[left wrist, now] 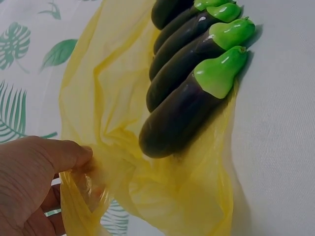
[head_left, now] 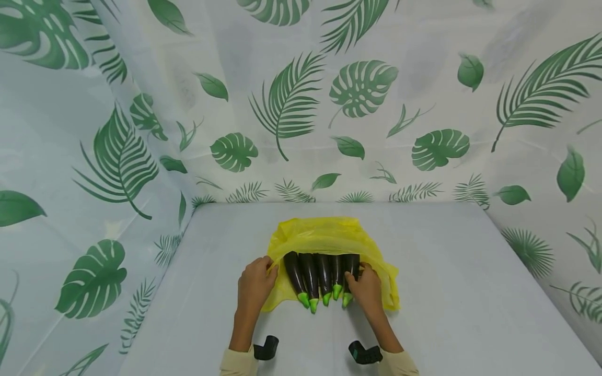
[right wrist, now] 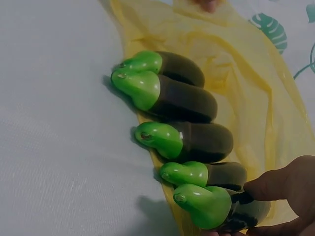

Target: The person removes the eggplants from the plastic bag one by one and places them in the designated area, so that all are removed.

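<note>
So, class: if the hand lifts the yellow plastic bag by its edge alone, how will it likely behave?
The yellow bag looks thin and see-through with soft wrinkles, so it would probably flop and sag. It already bunches where the left hand pinches it. The glossy eggplants lie loose on it, so they might roll or slide.

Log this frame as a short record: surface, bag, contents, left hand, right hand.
surface: pale table, leaf-print curtains around it
bag: yellow plastic bag, lying flat, mouth toward the person
contents: five toy eggplants side by side on the bag, green caps toward the person
left hand: left hand pinches the bag's edge
right hand: right hand holds the rightmost eggplant
</note>
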`<control>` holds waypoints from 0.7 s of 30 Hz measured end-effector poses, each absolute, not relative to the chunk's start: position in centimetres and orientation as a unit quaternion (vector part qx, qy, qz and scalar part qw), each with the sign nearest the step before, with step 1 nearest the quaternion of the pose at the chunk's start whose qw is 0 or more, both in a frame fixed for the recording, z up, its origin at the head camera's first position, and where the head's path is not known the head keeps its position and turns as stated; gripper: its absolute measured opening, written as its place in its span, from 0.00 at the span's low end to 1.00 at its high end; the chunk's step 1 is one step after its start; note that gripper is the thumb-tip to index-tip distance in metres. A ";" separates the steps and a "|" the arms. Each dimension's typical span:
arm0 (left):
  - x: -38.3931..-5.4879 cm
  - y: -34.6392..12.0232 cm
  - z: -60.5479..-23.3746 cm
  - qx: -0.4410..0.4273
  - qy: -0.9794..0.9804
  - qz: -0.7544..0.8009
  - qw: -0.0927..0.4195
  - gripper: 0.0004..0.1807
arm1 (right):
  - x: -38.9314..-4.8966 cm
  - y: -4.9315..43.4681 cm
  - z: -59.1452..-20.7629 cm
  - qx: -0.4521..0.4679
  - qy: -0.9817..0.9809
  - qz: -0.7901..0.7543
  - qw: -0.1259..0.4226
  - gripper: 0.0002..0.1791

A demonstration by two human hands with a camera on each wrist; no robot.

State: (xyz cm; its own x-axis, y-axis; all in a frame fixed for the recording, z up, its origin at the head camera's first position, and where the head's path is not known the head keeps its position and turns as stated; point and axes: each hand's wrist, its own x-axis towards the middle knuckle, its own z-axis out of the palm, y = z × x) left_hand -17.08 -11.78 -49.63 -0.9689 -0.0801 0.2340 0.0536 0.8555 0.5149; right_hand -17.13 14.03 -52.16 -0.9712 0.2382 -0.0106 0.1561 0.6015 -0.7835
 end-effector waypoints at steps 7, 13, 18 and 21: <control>-17.2 -11.8 -49.5 0.007 -0.953 -0.273 0.129 0.06 | -16.9 14.2 -51.8 -0.118 -0.890 0.440 0.024 0.33; -17.2 -11.7 -49.4 0.009 -0.952 -0.279 0.124 0.07 | -16.6 14.4 -51.2 -0.112 -0.888 0.446 0.023 0.32; -17.2 -11.7 -49.4 0.010 -0.953 -0.274 0.129 0.06 | -16.2 14.6 -50.4 -0.107 -0.883 0.457 0.017 0.31; -17.2 -11.8 -49.4 0.010 -0.954 -0.272 0.129 0.06 | -15.9 14.7 -50.0 -0.103 -0.881 0.462 0.010 0.31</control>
